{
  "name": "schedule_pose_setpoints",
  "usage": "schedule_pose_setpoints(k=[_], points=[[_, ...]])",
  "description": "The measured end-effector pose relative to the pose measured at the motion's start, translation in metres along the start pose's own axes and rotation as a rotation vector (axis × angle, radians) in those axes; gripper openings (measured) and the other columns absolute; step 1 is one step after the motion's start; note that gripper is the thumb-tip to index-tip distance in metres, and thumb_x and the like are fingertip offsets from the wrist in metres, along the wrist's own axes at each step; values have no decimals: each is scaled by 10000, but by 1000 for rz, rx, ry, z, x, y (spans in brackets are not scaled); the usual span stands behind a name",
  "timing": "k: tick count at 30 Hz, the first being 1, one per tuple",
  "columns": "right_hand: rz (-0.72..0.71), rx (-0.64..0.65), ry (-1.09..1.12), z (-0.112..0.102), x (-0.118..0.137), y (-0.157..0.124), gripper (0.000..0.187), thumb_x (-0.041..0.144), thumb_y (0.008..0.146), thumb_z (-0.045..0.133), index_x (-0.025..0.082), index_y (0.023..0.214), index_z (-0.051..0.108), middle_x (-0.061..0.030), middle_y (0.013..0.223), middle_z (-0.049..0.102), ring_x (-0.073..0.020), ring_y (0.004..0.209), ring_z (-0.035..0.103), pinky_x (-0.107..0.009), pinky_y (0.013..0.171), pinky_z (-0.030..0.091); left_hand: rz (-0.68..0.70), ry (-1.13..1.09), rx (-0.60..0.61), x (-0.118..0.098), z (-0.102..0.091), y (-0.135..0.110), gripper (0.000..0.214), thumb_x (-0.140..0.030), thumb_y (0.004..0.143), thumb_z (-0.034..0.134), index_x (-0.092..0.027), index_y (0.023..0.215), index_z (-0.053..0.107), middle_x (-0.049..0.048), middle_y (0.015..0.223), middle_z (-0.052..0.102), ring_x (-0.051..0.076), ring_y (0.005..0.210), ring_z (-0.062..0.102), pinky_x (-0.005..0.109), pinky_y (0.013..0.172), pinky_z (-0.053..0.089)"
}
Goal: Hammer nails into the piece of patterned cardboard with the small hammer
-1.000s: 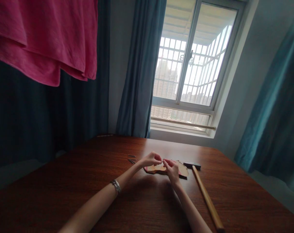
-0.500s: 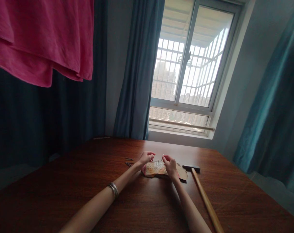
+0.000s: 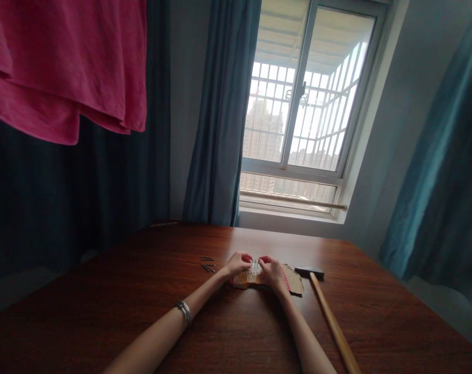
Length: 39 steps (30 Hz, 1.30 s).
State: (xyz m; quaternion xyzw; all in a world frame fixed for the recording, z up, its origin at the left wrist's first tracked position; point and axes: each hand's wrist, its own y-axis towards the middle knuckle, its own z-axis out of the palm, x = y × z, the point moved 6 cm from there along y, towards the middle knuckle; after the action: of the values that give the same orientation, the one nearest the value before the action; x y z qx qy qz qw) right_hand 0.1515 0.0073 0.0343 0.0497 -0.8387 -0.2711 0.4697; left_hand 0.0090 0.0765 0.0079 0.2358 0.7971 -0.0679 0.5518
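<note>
My right hand (image 3: 272, 271) pinches a thin nail between thumb and fingertips, over a patterned board (image 3: 296, 283) lying flat on the table. On the board's left side is my left hand (image 3: 240, 263), its fingers curved and a small gap showing between thumb and forefinger. Thin upright nails (image 3: 254, 264) stand in the board between both hands; whether my left fingertips touch one is too small to tell. The board has a dotted surface, pink patches and ragged edges, and my hands hide part of it.
Several loose nails (image 3: 207, 267) lie left of the board. A hammer with a dark head (image 3: 310, 272) and long wooden handle (image 3: 333, 322) rests to the right. Behind the brown table (image 3: 103, 301) are blue curtains (image 3: 220, 114) and a window. Pink cloth (image 3: 72, 67) hangs at upper left.
My left hand has come right and down, closer to the upright nails. My right hand has lowered slightly with its nail toward the board. The view has shifted a little.
</note>
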Motion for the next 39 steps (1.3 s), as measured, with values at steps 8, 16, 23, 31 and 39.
schedule_pose_setpoints(k=[8,16,23,31,39], points=[[-22,28,-23,4,-4,1,212,313,728,517,200,741,695,-36,710,695,-175,687,623,-268,657,461,189,196,13,-15,8,-6,277,-262,572,645,-119,807,671,39,695,651,145,646,572,218,579,420],[-50,20,-42,4,-4,-2,207,340,737,535,204,739,691,-35,739,689,-168,719,617,-258,682,452,223,349,-42,-32,11,-5,192,-248,592,627,-131,734,685,30,675,642,146,635,549,213,570,390],[-48,23,-52,5,-9,-2,203,336,744,543,199,775,690,-35,748,682,-161,721,615,-248,680,453,153,324,-34,-27,12,-3,189,-278,625,613,-136,721,693,32,662,654,148,614,552,220,563,379],[-30,28,-33,5,-13,-1,209,328,746,535,199,797,690,-39,780,683,-164,743,615,-235,648,460,143,292,-15,-31,14,-7,214,-299,643,600,-115,701,692,20,613,635,128,592,531,199,540,348],[5,44,-25,2,-6,-4,243,339,739,540,188,867,681,-55,824,685,-175,754,617,-271,699,470,143,290,-19,-29,14,-7,233,-293,651,582,-108,729,700,18,626,637,118,591,517,193,551,341]])
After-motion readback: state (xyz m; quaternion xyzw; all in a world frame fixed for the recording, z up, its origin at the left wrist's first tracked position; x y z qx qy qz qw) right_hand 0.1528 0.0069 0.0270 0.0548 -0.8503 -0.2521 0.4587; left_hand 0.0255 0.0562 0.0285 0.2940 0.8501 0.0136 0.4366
